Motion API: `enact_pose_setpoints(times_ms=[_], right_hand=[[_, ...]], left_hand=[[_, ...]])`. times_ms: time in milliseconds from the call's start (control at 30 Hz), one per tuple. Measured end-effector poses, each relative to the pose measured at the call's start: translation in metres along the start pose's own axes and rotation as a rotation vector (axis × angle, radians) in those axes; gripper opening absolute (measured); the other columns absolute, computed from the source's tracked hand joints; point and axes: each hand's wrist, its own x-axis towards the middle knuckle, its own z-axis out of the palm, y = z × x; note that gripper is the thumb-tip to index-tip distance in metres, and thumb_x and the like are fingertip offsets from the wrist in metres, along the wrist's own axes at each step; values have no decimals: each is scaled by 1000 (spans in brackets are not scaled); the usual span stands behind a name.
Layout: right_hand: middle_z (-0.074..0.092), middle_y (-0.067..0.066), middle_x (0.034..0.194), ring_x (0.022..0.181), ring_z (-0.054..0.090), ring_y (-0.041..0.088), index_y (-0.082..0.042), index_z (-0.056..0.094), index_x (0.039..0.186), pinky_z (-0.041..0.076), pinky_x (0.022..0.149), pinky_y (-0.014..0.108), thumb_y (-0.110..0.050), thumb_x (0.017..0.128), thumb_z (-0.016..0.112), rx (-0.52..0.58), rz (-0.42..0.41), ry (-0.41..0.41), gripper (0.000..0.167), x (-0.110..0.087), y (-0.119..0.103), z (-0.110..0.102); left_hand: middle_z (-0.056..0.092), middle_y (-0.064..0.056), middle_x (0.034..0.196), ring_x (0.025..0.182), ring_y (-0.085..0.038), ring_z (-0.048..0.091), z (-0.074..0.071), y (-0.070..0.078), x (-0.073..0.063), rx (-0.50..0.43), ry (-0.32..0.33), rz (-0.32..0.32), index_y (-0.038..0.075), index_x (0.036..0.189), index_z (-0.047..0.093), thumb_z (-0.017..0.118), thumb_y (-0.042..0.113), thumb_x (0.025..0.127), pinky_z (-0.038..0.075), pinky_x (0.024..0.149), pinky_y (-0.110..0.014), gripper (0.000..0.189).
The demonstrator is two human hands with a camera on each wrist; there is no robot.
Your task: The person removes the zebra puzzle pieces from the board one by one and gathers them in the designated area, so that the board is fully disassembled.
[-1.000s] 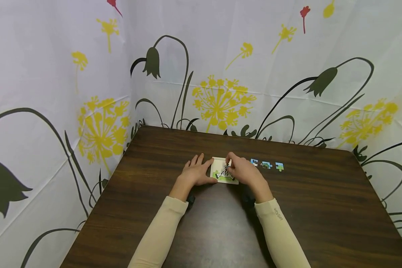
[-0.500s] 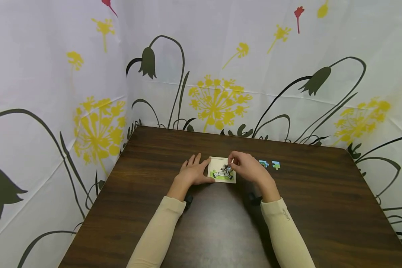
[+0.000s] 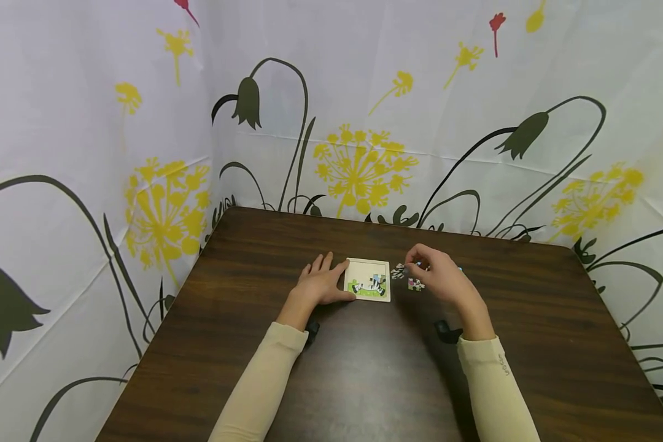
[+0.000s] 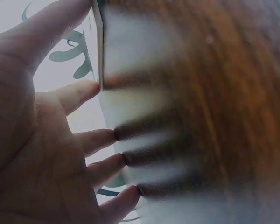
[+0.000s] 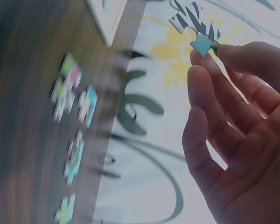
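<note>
My right hand [image 3: 444, 279] pinches a jigsaw piece [image 3: 398, 271] with zebra stripes and a blue corner. In the right wrist view that striped piece [image 5: 198, 25] is at the thumb and fingertips, raised off the table, right of the puzzle tray. My left hand [image 3: 319, 287] lies with fingers spread, thumb and index fingertip at the left edge of the small pale puzzle tray [image 3: 363, 269]. Pieces with zebra legs, green grass and a blue patch fill the tray's lower part; its upper left shows bare wood. The left wrist view catches the tray's edge [image 4: 101, 51] beside the fingertips.
Under and beyond my right hand lie several loose pieces: a pink-and-green one [image 5: 71, 77], a blue-and-white one [image 5: 87, 106], and further ones [image 5: 73, 161] in a row. The dark wooden table [image 3: 359, 380] ends at a flower-printed curtain [image 3: 359, 110].
My right hand has moved from over the tray to its right, carrying the striped piece. A pink-and-green loose piece now shows below it. My left hand has stayed at the tray's edge.
</note>
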Motion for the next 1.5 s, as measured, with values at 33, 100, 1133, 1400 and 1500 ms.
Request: enact_pose_setpoints(times_ms=[33, 100, 1133, 1400, 1500], right_hand=[[73, 7, 106, 88, 66, 25, -17, 68, 111, 53, 74, 37, -19, 108, 66, -11, 5, 8, 4, -2, 4, -3], [73, 8, 107, 91, 65, 23, -15, 69, 111, 52, 76, 36, -19, 108, 66, -29, 18, 19, 5, -6, 13, -11], [61, 8, 89, 78, 53, 19, 1, 61, 109, 44, 71, 34, -23, 100, 77, -8, 248, -141, 30, -16, 87, -16], [52, 8, 91, 81, 48, 21, 4, 53, 112, 40, 70, 34, -21, 94, 82, -27, 279, -252, 42, -20, 79, -15], [50, 6, 87, 77, 47, 20, 4, 53, 114, 39, 68, 34, -18, 96, 81, -22, 293, -246, 40, -18, 79, -16]], left_hand=[[6, -14, 183, 170, -38, 4, -1, 1, -1, 1, 4, 1, 32, 174, 25, 72, 60, 99, 10, 136, -62, 93], [5, -14, 183, 170, -38, 4, -1, 1, 0, 3, 2, 1, 32, 174, 25, 72, 60, 99, 10, 136, -62, 93], [4, -13, 183, 170, -37, 2, 6, -1, 4, -11, -1, -2, 31, 174, 25, 71, 64, 97, 5, 135, -65, 95], [4, -12, 183, 170, -37, 2, 3, 0, 1, -8, -1, -8, 31, 174, 24, 70, 63, 99, 4, 135, -64, 94], [2, -12, 183, 170, -37, 1, 8, -5, 9, -9, -6, -9, 33, 174, 22, 70, 66, 97, 4, 135, -66, 97]])
